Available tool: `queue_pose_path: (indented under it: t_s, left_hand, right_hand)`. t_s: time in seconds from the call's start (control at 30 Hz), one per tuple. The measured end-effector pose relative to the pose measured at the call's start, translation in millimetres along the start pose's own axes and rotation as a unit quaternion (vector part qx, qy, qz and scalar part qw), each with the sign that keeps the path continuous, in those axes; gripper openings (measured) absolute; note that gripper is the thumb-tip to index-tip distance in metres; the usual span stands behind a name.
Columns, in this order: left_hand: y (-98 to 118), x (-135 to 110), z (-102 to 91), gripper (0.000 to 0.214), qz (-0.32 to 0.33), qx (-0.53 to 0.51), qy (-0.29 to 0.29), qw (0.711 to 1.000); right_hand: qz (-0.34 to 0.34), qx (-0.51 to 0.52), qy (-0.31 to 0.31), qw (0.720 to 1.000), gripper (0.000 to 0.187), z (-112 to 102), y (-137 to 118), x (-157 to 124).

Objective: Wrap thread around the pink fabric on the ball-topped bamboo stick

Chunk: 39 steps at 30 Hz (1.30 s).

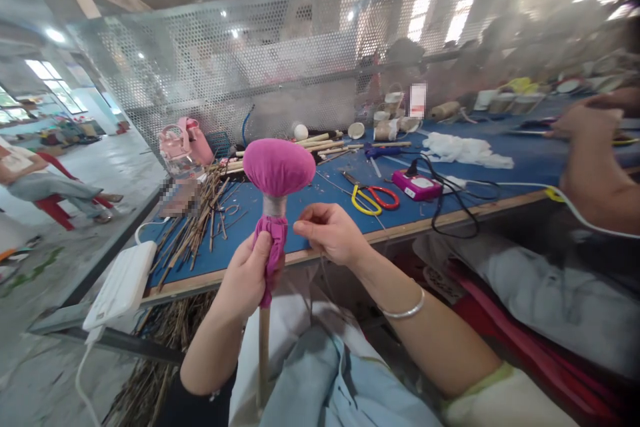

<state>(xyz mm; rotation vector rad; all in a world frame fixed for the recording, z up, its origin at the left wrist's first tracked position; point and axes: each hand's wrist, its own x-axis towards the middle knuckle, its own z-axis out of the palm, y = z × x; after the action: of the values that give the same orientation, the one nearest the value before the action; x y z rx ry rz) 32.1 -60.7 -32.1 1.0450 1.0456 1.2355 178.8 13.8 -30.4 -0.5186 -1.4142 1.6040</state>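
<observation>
My left hand (251, 273) is wrapped round the neck of an upright mallet (279, 167) with a rounded head covered in pink cloth. The gathered cloth tail hangs below my fingers, along the wooden stick (263, 353), which reaches down to my lap. Pale thread (275, 206) is wound in a band just under the head. My right hand (333, 233) is beside that band, thumb and forefinger pinched on a thin thread that is barely visible. A silver bangle (407, 307) circles my right wrist.
Yellow-and-red-handled scissors (373, 200) and a purple box with a black cable (416, 185) lie on the blue table (320, 213). Thin twigs (200, 220) are at left, near a white power bank (123, 283). A co-worker's arm (595, 153) is at right.
</observation>
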Motion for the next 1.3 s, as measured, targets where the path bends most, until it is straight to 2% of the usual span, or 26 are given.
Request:
queue_pose_path:
  t_s: [0.1, 0.17, 0.27, 0.33, 0.37, 0.4, 0.43, 0.5, 0.53, 0.57, 0.6, 0.63, 0.67, 0.7, 0.73, 0.83, 0.93, 1.07, 1.13, 1.3]
  left_hand:
    - [5.9, -4.6, -0.6, 0.047, -0.049, -0.083, -0.104, 0.99]
    - [6.1, -2.2, -4.8, 0.046, -0.097, -0.134, -0.186, 0.968]
    - [-0.7, 7.9, -13.3, 0.045, -0.196, -0.215, -0.314, 0.904]
    - [-6.8, 15.8, -18.1, 0.046, -0.245, -0.247, -0.35, 0.869]
    - [-9.0, 19.1, -19.9, 0.047, -0.26, -0.241, -0.345, 0.869]
    - [-10.1, 21.7, -21.1, 0.047, -0.263, -0.215, -0.317, 0.885]
    - [-9.9, 23.4, -21.7, 0.047, -0.247, -0.173, -0.267, 0.915]
    - [-6.0, 23.8, -20.6, 0.052, -0.143, -0.042, -0.11, 0.983]
    - [-3.2, 22.5, -18.5, 0.056, -0.056, 0.046, -0.008, 0.997]
    - [-0.5, 20.4, -15.3, 0.058, 0.042, 0.142, 0.091, 0.985]
    - [1.3, 17.7, -11.0, 0.059, 0.134, 0.24, 0.168, 0.947]
    - [1.7, 14.7, -5.9, 0.06, 0.207, 0.332, 0.216, 0.894]
    - [0.4, 11.8, -0.4, 0.062, 0.253, 0.408, 0.225, 0.848]
    - [-2.6, 9.4, 4.9, 0.065, 0.277, 0.452, 0.202, 0.824]
    - [-7.2, 7.6, 9.5, 0.065, 0.278, 0.467, 0.171, 0.822]
    - [-25.2, 6.9, 16.7, 0.067, 0.244, 0.435, 0.12, 0.858]
    - [-38.2, 10.5, 18.0, 0.08, 0.22, 0.382, 0.1, 0.892]
    - [-36.4, 14.1, 20.4, 0.09, 0.199, 0.352, 0.138, 0.904]
    - [-29.7, 14.3, 19.4, 0.082, 0.176, 0.349, 0.159, 0.907]
    - [-17.4, 12.9, 7.8, 0.035, 0.153, 0.336, 0.145, 0.918]
  right_hand:
    - [-0.008, 0.061, -0.057, 0.996, 0.037, 0.0, 5.4, 6.9]
    - [0.0, 0.098, -0.11, 0.989, 0.035, -1.2, 6.9, 9.4]
    - [0.028, 0.112, -0.198, 0.973, 0.039, -4.3, 9.7, 9.4]
    - [0.04, 0.099, -0.223, 0.969, 0.04, -5.6, 12.6, 7.9]
    - [0.041, 0.093, -0.215, 0.971, 0.039, -5.5, 14.3, 7.1]
    - [0.039, 0.089, -0.193, 0.976, 0.039, -4.9, 16.1, 6.5]
    - [0.036, 0.087, -0.16, 0.983, 0.038, -3.7, 17.9, 6.1]
    - [0.028, 0.09, -0.083, 0.992, 0.036, 0.2, 21.7, 5.9]
    - [0.027, 0.094, -0.049, 0.994, 0.034, 2.8, 23.5, 6.0]
    - [0.03, 0.1, -0.021, 0.994, 0.034, 5.7, 25.1, 6.2]
    - [0.037, 0.106, 0.0, 0.994, 0.033, 8.8, 26.4, 6.3]
    - [0.046, 0.114, 0.014, 0.992, 0.034, 12.0, 27.4, 6.4]
    - [0.053, 0.121, 0.025, 0.991, 0.034, 15.0, 27.9, 6.4]
    - [0.058, 0.126, 0.034, 0.99, 0.034, 17.7, 28.0, 6.3]
    - [0.058, 0.126, 0.044, 0.989, 0.034, 19.8, 27.8, 6.0]
    - [0.055, 0.087, 0.071, 0.992, 0.032, 22.4, 26.4, 4.8]
    - [0.061, 0.034, 0.07, 0.995, 0.028, 20.9, 25.4, 3.9]
    - [0.055, -0.015, 0.073, 0.996, 0.027, 18.7, 24.9, 4.2]
    - [0.055, -0.039, 0.064, 0.996, 0.028, 18.6, 24.6, 4.0]
    - [0.051, -0.065, 0.023, 0.996, 0.029, 18.7, 22.2, 2.0]
